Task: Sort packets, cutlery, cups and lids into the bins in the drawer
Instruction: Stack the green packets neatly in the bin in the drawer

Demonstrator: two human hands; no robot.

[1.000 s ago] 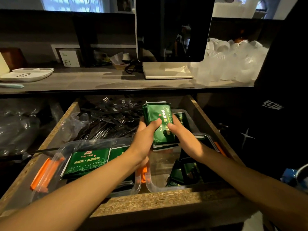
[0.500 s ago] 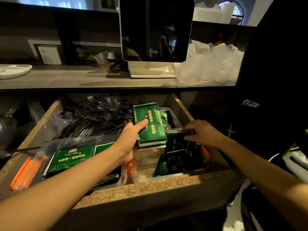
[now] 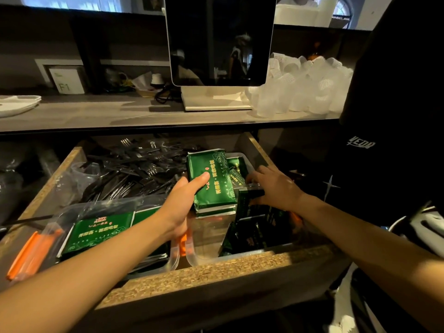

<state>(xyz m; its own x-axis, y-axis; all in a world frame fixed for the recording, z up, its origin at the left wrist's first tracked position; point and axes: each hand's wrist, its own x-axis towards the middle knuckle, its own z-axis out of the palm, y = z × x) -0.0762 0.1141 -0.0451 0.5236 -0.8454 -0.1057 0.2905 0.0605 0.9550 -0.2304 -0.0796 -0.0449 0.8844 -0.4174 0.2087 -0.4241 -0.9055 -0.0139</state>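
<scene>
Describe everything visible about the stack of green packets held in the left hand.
The stack of green packets is a few flat, glossy foil-like sachets, dark green with gold lettering and scroll patterns and pale edges. The left hand grips it from its left side, thumb across the top face. It is held tilted, long side running away from the camera, above the clear bin at the drawer's front right.

Glossy foil, clear plastic, rough chipboard.
The green packets (image 3: 211, 181) look like shiny foil; the bins (image 3: 206, 239) are clear smooth plastic with orange clips (image 3: 31, 255); the drawer (image 3: 204, 272) front edge shows rough speckled chipboard; black cutlery (image 3: 134, 169) gleams like plastic.
</scene>
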